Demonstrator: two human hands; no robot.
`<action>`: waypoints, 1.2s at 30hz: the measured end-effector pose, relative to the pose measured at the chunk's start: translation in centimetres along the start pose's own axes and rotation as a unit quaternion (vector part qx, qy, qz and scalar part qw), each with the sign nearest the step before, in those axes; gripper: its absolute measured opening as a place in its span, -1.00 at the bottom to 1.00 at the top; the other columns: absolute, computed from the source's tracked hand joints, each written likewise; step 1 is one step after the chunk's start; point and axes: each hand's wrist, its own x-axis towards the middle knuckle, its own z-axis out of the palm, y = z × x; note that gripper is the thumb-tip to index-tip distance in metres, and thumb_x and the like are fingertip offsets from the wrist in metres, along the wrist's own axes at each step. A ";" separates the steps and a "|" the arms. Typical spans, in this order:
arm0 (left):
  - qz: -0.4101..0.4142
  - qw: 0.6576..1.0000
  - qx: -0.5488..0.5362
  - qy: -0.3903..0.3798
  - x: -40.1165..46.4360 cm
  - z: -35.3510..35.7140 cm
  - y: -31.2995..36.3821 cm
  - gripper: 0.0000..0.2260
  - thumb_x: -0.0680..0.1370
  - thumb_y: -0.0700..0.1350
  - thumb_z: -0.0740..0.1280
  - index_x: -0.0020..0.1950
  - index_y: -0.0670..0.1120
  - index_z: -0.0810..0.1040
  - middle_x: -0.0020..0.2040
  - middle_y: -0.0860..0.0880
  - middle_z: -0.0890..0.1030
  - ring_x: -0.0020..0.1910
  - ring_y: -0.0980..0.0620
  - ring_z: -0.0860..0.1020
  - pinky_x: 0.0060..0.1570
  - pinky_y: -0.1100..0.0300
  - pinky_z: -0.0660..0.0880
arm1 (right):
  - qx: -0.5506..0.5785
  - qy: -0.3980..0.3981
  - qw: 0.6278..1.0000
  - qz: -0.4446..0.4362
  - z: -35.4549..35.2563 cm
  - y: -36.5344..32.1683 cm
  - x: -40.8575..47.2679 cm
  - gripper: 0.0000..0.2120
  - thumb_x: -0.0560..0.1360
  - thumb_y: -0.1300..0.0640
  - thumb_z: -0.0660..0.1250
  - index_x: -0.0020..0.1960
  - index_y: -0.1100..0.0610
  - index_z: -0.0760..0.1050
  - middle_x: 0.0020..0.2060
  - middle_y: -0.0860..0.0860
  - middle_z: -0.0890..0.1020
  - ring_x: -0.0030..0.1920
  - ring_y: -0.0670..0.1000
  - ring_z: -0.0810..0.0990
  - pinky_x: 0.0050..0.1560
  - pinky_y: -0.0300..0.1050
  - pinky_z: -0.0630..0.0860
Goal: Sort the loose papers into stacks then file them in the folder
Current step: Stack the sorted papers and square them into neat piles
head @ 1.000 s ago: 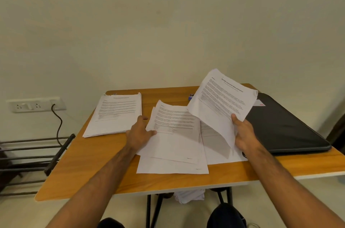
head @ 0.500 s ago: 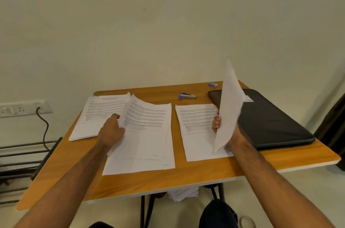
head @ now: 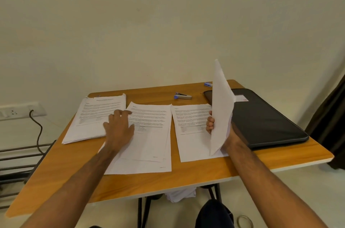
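Note:
Three groups of printed papers lie on the wooden table (head: 186,177): a left stack (head: 97,115), a loosely spread middle pile (head: 149,140) and a right sheet (head: 192,130). My left hand (head: 119,129) rests flat with spread fingers on the left edge of the middle pile. My right hand (head: 211,123) grips a sheet of paper (head: 221,108) held upright, edge-on to the camera, above the right sheet. A black folder (head: 265,119) lies shut at the table's right side, partly behind the held sheet.
A blue and silver stapler (head: 183,95) and a small blue object (head: 208,84) lie near the table's far edge. A wall socket with a black cable (head: 36,125) and a metal rack (head: 20,157) are at the left. A dark curtain (head: 330,125) hangs at the right.
My right hand turned the held sheet from face-on to upright and edge-on. My left hand's fingers have spread flat over the middle pile's left edge.

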 end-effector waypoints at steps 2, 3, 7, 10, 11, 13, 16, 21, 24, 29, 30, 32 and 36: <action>0.038 0.993 -0.082 -0.074 0.0 0.5 2.9 -0.73 0.60 0.01 0.33 0.29 0.03 0.48 0.25 0.01 0.55 0.29 -0.06 0.47 0.34 -0.16 0.29 | 0.020 -0.072 0.997 0.009 -0.3 0.7 0.6 -0.54 0.66 -0.04 0.24 0.37 0.30 0.45 0.15 0.24 0.64 0.14 0.17 0.67 0.23 0.01 0.56; 0.041 0.984 -0.125 -0.124 0.0 0.9 4.7 -0.75 0.61 0.02 0.32 0.28 0.03 0.48 0.21 0.03 0.58 0.25 -0.03 0.50 0.34 -0.13 0.32 | 0.014 -0.091 0.996 0.002 -0.2 1.1 0.6 -0.55 0.66 -0.04 0.24 0.35 0.31 0.46 0.13 0.25 0.64 0.11 0.18 0.67 0.21 0.02 0.57; 0.005 0.924 -0.291 -0.247 -0.6 2.6 10.8 -0.58 0.60 0.04 0.35 0.39 -0.02 0.35 0.18 -0.03 0.57 0.11 0.03 0.53 0.09 0.15 0.44 | -0.033 -0.081 0.995 0.043 -0.5 0.5 0.7 -0.60 0.64 0.01 0.30 0.29 0.32 0.49 0.02 0.27 0.66 0.00 0.21 0.70 0.11 0.08 0.63; -0.028 0.901 -0.363 -0.237 -0.5 4.3 12.8 -0.40 0.54 -0.12 0.44 0.48 -0.06 0.20 0.30 -0.08 0.56 0.21 -0.03 0.56 0.13 0.15 0.51 | -0.049 -0.054 0.994 0.081 -0.2 0.3 1.1 -0.66 0.54 0.03 0.45 0.16 0.27 0.59 -0.12 0.19 0.69 -0.16 0.13 0.72 -0.07 -0.01 0.68; -0.025 0.902 -0.370 -0.221 -0.5 4.7 13.0 -0.36 0.53 -0.18 0.45 0.50 -0.05 0.18 0.33 -0.09 0.54 0.24 -0.04 0.55 0.14 0.15 0.51 | -0.068 -0.037 0.995 0.063 1.2 0.6 0.6 -0.67 0.51 0.03 0.48 0.13 0.25 0.61 -0.17 0.16 0.69 -0.21 0.10 0.72 -0.13 -0.04 0.69; -0.003 0.902 -0.390 -0.183 -0.6 4.9 13.1 -0.37 0.53 -0.28 0.42 0.50 -0.02 0.20 0.31 -0.05 0.54 0.22 -0.02 0.55 0.06 0.27 0.54 | -0.123 0.036 0.988 0.084 3.2 0.3 0.0 -0.70 0.52 0.04 0.45 0.12 0.22 0.56 -0.26 0.12 0.65 -0.34 0.04 0.67 -0.31 -0.10 0.66; 0.033 0.896 -0.431 -0.102 -0.7 3.7 12.1 -0.49 0.55 -0.32 0.38 0.42 0.03 0.34 0.19 0.10 0.54 0.16 0.06 0.53 -0.10 0.50 0.48 | -0.194 0.154 0.969 0.001 4.4 -0.7 -0.5 -0.79 0.66 0.12 0.26 0.22 0.20 0.54 -0.04 0.16 0.72 -0.10 0.12 0.74 -0.08 0.07 0.68; 0.023 0.842 -0.539 -0.018 -0.5 1.4 8.3 -0.56 0.55 -0.33 0.37 0.23 0.18 0.52 0.26 0.10 0.58 0.27 0.03 0.56 0.19 0.05 0.58 | -0.245 0.170 0.953 -0.046 4.4 -2.5 -0.9 -0.77 0.67 0.06 0.25 0.27 0.04 0.56 0.10 0.05 0.72 0.14 0.11 0.70 0.22 0.24 0.58; 0.033 0.822 -0.568 0.008 -0.9 -0.1 7.1 -0.58 0.56 -0.36 0.34 0.25 0.11 0.52 0.24 0.13 0.59 0.24 0.09 0.59 0.10 0.14 0.61 | -0.271 0.179 0.944 -0.051 5.4 -2.3 -0.9 -0.78 0.66 0.02 0.25 0.26 -0.02 0.56 0.09 0.03 0.72 0.11 0.11 0.71 0.19 0.27 0.59; 0.047 0.816 -0.575 0.021 -1.2 -1.2 6.3 -0.61 0.56 -0.34 0.37 0.31 0.00 0.50 0.28 0.11 0.58 0.24 0.12 0.58 0.11 0.17 0.59 | -0.301 0.177 0.934 -0.075 7.5 -1.7 -1.2 -0.78 0.67 0.06 0.23 0.27 -0.02 0.56 0.07 -0.03 0.73 0.06 0.01 0.73 0.07 0.13 0.64; 0.051 0.816 -0.575 0.023 -1.2 -1.3 6.2 -0.61 0.55 -0.35 0.37 0.31 -0.02 0.50 0.29 0.12 0.58 0.26 0.12 0.57 0.13 0.16 0.59 | -0.305 0.171 0.934 -0.078 7.8 -1.6 -1.2 -0.78 0.67 0.07 0.24 0.27 -0.01 0.55 0.08 -0.03 0.73 0.06 0.01 0.73 0.06 0.11 0.64; 0.056 0.816 -0.575 0.026 -1.2 -1.6 6.1 -0.61 0.55 -0.36 0.36 0.32 -0.03 0.50 0.30 0.13 0.58 0.29 0.11 0.56 0.15 0.16 0.58 | -0.311 0.160 0.933 -0.082 8.2 -1.5 -1.4 -0.78 0.66 0.06 0.25 0.27 0.00 0.55 0.08 -0.03 0.73 0.06 0.02 0.73 0.03 0.09 0.64; 0.058 0.810 -0.584 0.003 -1.5 -2.3 6.2 -0.58 0.55 -0.32 0.39 0.35 0.02 0.47 0.29 0.14 0.58 0.29 0.08 0.56 0.10 0.16 0.60 | -0.320 0.159 0.931 -0.076 8.6 -1.4 -1.0 -0.76 0.65 0.09 0.28 0.28 0.07 0.55 0.10 0.02 0.73 0.06 0.05 0.73 0.06 0.12 0.63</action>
